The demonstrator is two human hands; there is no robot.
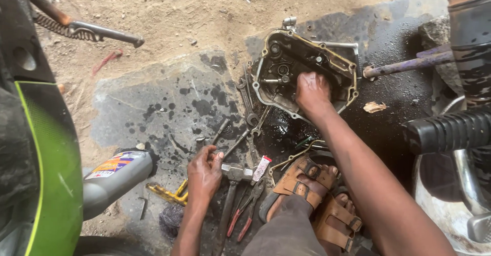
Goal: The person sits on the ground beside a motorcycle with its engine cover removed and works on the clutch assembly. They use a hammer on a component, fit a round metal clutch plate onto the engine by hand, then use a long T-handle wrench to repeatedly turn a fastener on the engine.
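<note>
An oil-blackened engine cover (291, 67), gasket-rimmed, lies open-side up under the right hand (313, 93); a hammer (236, 173) lies beside the left hand (204, 174).

Bright, even daylight; soft shadows, sharp focus.

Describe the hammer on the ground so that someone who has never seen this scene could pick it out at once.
Start at the oil-blackened stone slab in the middle of the ground. At its near edge, the left hand rests beside the hammer. Unlike the red-handled pliers alongside, it has a blocky grey steel head and one long dark handle.
</note>
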